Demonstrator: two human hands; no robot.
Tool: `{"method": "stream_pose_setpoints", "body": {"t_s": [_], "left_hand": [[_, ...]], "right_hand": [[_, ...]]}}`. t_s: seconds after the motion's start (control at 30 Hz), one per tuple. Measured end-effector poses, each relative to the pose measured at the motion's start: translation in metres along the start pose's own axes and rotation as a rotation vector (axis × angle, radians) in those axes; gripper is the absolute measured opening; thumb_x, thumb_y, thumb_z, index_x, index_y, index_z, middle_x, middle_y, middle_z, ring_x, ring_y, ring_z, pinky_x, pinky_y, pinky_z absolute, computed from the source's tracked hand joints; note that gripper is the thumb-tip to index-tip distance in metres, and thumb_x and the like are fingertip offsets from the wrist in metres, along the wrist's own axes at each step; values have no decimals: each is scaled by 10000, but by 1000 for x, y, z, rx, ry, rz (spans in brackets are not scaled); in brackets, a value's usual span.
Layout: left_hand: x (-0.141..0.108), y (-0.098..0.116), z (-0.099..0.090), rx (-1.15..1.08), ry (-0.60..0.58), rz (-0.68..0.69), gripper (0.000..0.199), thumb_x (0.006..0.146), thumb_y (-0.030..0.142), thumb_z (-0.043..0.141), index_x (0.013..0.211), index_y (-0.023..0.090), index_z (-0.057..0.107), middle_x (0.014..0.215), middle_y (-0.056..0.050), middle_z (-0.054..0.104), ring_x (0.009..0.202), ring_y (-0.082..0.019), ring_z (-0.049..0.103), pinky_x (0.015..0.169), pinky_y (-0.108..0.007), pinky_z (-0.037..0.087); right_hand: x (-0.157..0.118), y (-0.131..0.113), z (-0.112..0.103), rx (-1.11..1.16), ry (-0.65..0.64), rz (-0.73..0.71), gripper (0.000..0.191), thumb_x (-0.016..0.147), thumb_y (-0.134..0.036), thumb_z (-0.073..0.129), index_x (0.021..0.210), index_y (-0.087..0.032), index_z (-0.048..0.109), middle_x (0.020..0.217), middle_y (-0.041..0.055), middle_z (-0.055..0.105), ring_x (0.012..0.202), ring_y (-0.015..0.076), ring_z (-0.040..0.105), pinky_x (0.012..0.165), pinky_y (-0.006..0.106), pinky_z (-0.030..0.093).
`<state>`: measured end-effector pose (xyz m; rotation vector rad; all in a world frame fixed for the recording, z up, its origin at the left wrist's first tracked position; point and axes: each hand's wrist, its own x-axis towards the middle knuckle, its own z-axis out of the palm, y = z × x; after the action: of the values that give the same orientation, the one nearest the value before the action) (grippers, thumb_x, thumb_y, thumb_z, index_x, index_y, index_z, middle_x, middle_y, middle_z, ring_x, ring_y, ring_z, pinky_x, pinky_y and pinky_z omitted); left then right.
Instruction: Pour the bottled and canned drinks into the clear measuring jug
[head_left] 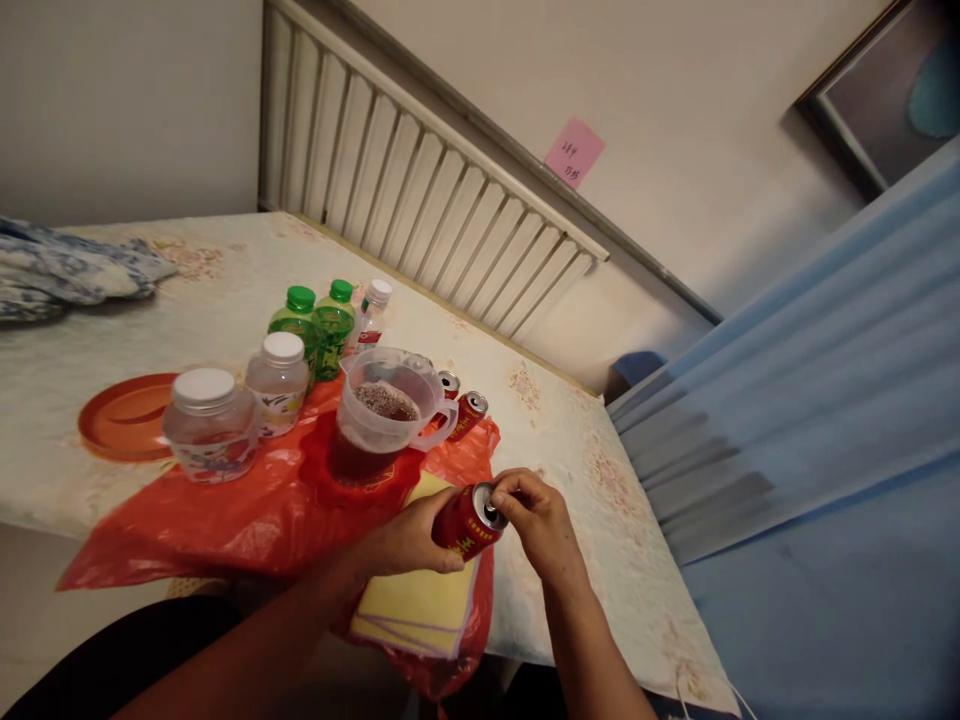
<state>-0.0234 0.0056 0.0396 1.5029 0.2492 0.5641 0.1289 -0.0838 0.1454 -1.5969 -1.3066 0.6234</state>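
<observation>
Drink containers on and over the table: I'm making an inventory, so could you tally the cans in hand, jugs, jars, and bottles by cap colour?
Can in left hand: 1
Jug: 1
White-lidded jars: 2
Green-capped bottles: 2
White-capped bottle: 1
Total: 7

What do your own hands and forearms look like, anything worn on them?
The left forearm and right forearm are bare where visible: no sleeve, watch or bracelet. The left hand and right hand are gloveless; hidden fingers leave rings uncertain.
</observation>
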Motion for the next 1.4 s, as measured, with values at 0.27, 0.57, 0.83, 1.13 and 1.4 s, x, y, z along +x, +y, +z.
{"method": "stream_pose_setpoints", "body": {"t_s": [0.27,0.57,0.83,1.13,1.4], "left_hand": [[-8,0,0,-372,-151,-120,696,617,289,742,1278,198,542,995,-30,649,749,-157,580,610,-236,446],[-3,-12,0,-565,6,-58,783,674,309,743,1398,199,467,1292,-104,610,1061,-250,600,825,-317,471],[-3,-6,-3,-341,106,-97,773,706,330,734,1406,189,435,1200,-116,659,950,-259,655,738,-323,517],[1,-1,5,339,448,218,624,665,140,700,1257,202,509,1251,-98,588,1182,-278,540,1045,-448,417],[1,-4,11,626,564,342,612,715,140,681,1278,199,451,1240,-123,573,1202,-289,534,1058,-463,428]], "right_hand": [[3,7,-1,152,66,123,162,696,-319,716,649,-188,633,675,-7,633,625,136,507,606,254,404],[4,15,-4,314,176,89,409,718,-423,766,1048,-197,683,991,68,731,891,227,667,786,343,519],[-2,32,8,237,39,26,615,688,-361,819,1253,-217,626,1261,75,665,1190,292,599,1059,458,439],[-1,44,13,368,94,60,702,612,-327,871,1259,-221,621,1341,97,619,1258,309,554,1066,485,436],[-2,55,20,416,182,65,724,576,-290,885,1244,-204,622,1310,100,641,1228,312,580,1071,498,431]]}}
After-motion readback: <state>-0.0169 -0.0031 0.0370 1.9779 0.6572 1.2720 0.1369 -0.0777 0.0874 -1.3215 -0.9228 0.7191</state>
